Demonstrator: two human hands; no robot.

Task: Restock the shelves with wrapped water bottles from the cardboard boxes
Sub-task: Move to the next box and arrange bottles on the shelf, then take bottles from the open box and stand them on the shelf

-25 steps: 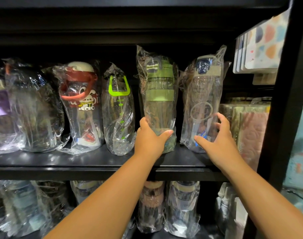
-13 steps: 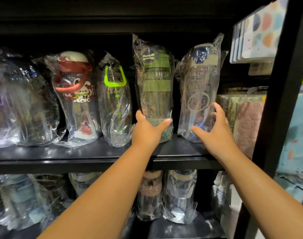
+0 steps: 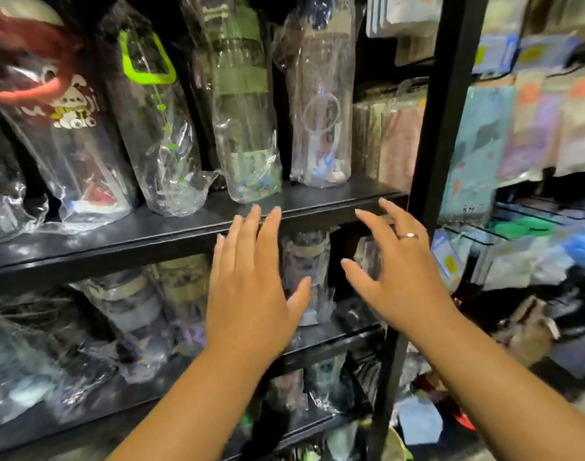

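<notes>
Wrapped bottles are standing in a row on the upper shelf (image 3: pixel 151 241): red-strap bottle (image 3: pixel 61 128) toward its left, lime-handle bottle (image 3: pixel 158 128) next, green-band bottle (image 3: pixel 244 128) and blue-cap bottle (image 3: pixel 321 121) sitting near the front edge toward its right end. Left hand (image 3: pixel 251 287) is hovering in front of that edge below the green-band bottle, fingers straight, holding nothing. Right hand (image 3: pixel 397 277) is hovering beside it under the blue-cap bottle, fingers spread, empty, wearing a ring (image 3: pixel 408 235).
</notes>
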